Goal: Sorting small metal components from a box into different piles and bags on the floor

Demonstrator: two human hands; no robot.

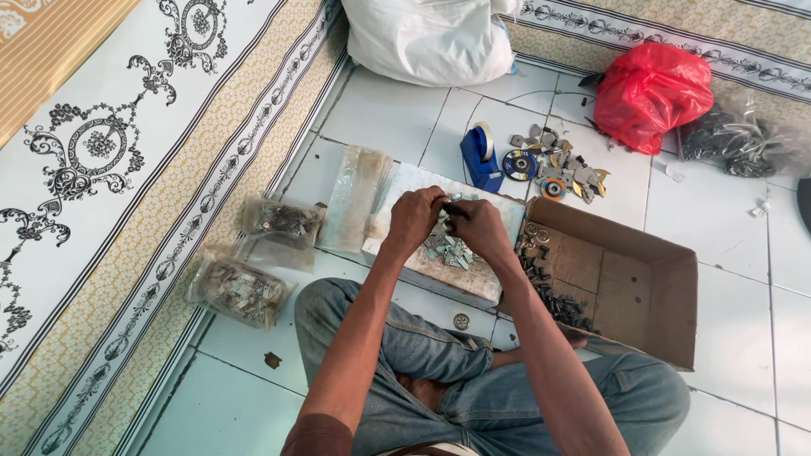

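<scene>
- Jeans-clad crossed legs (473,380) sit on the tiled floor (743,279).
- Left hand (412,218) and right hand (477,225) meet, both grips closed on a small metal piece (449,203).
- Beneath them, metal bits (448,251) lie piled on a white slab (460,279).
- An open cardboard box (642,287) lies just right of the slab.

Home floor workshop: tiles (397,110), metal scraps (562,165)

Glossy white tile floor (397,110). At twelve o'clock, a matt woven-plastic sack (427,38); at one, a shiny red plastic bag (650,93). Dull grey metal bits (448,251) lie on a rough pale slab (460,279). Matt brown cardboard box (642,287) at three. Clear crinkled plastic bags (241,291) at nine. Faded denim jeans (439,363).
</scene>
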